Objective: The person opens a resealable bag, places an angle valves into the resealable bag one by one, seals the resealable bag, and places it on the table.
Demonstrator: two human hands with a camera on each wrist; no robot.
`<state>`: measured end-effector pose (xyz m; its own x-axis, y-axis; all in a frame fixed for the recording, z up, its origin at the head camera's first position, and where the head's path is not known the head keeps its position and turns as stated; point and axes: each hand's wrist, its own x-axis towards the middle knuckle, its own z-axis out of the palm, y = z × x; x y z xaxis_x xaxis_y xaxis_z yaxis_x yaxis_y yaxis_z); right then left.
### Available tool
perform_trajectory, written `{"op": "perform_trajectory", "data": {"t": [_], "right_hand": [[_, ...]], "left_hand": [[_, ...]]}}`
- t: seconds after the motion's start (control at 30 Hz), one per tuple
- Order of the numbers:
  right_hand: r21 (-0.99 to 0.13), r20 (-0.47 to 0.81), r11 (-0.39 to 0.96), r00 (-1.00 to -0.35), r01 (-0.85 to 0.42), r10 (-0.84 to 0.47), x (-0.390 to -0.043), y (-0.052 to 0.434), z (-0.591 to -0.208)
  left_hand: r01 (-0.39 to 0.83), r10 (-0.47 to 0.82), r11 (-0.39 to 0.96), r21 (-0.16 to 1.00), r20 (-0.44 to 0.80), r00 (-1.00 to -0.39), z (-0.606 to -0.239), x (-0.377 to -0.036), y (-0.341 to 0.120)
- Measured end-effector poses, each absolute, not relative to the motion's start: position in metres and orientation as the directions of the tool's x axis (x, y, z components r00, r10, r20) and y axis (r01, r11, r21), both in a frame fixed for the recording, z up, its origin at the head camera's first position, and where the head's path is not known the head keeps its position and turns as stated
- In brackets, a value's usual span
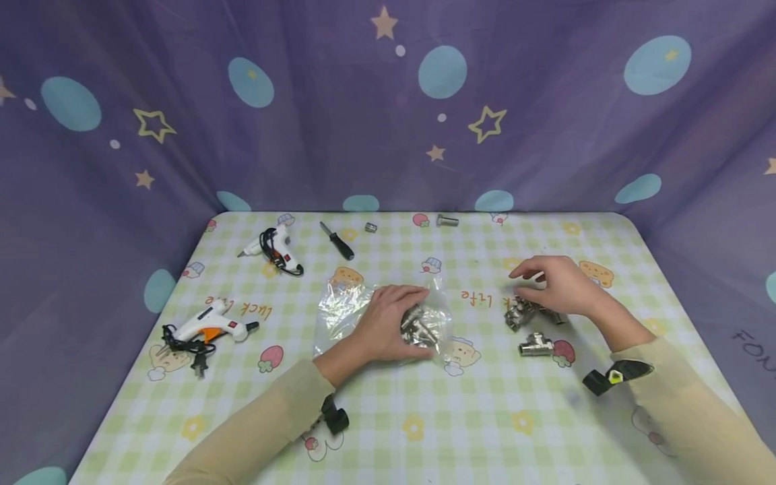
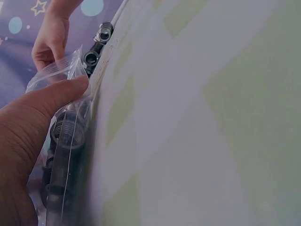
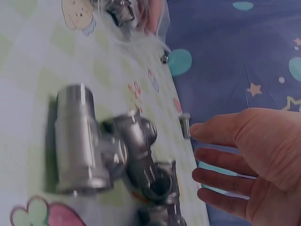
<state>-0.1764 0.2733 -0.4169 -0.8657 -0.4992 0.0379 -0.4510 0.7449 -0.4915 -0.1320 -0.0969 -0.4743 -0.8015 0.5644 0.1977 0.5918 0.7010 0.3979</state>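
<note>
My left hand (image 1: 383, 327) holds a clear plastic bag (image 1: 337, 311), its fingers and thumb curved around the bag's right part. Inside the bag lie several shiny metal pipe fittings (image 1: 419, 331). The left wrist view shows the thumb (image 2: 61, 94) against the clear plastic near the bag's mouth. Over at the right, my right hand (image 1: 565, 286) hovers above a small pile of metal fittings (image 1: 519, 314), with its fingers loosely bent and nothing in them. A single metal tee fitting (image 3: 77, 141) lies in front of that pile.
Two white glue guns with black cords, one farther back (image 1: 281, 249) and one nearer (image 1: 209, 327), lie at left. Along the back are a black-handled screwdriver (image 1: 337, 241), a small metal nut-like piece (image 1: 371, 228) and a metal cylinder (image 1: 448, 220). A purple curtain (image 1: 339, 135) hangs behind the table.
</note>
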Motion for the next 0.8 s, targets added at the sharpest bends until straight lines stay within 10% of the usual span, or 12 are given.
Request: {"op": "perform_trajectory", "data": {"t": [0.8], "right_hand": [[-0.426, -0.089, 0.797, -0.857, -0.427, -0.507, -0.183, 0.297, -0.433]], "left_hand": [[0.574, 0.553, 0.710, 0.408, 0.180, -0.813, -0.475, -0.132, -0.096]]}}
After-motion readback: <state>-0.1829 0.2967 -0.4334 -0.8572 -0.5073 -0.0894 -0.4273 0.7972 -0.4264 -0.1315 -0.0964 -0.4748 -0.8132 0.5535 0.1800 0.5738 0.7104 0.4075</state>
